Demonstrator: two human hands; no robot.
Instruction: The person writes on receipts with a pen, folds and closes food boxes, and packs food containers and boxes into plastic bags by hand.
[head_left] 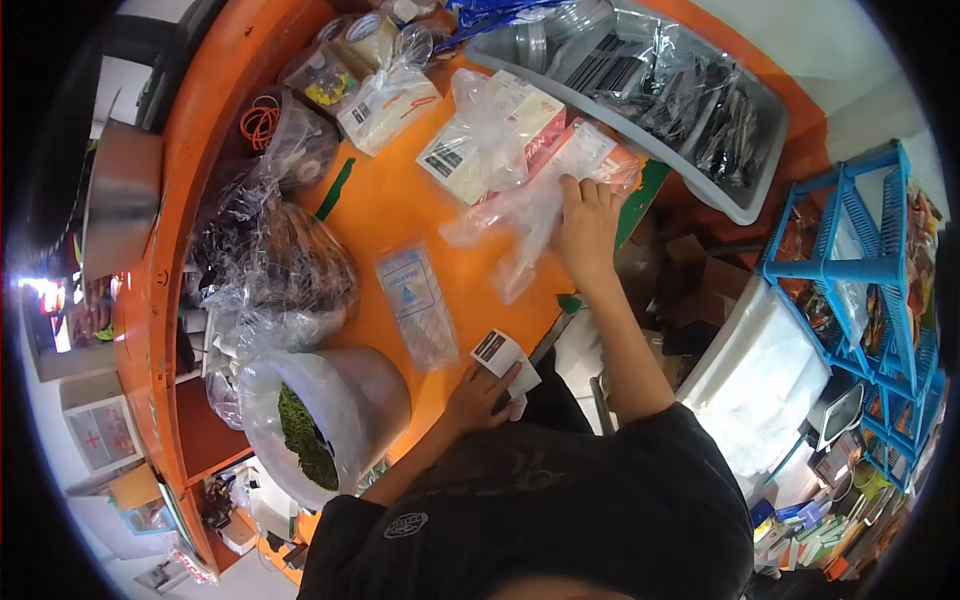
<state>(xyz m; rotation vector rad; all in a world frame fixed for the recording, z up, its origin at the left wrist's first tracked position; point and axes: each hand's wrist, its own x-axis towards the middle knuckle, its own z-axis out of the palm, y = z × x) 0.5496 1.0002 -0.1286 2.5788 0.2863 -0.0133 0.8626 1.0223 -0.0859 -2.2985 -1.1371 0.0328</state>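
My left hand [482,398] is low at the table's front edge, fingers closed on a small white card [505,358] with a block of dark print. Farther forward, my right hand [587,225] is at the table's right side, its fingers bent onto a crumpled clear plastic bag [530,225]. Beneath and behind that bag lie an orange-red box [583,150] and a white-and-red printed box [460,163]. Between my hands and the left-hand clutter, a flat clear packet with blue print [410,290] rests on the orange table [330,255].
A lined bin [385,385] with green material inside stands left of me. Plastic-wrapped bundles [290,255], a white box [388,112] and tape rolls [370,40] line the left and back. A grey tray [740,205] holds black packets. Blue racks [850,270] stand right.
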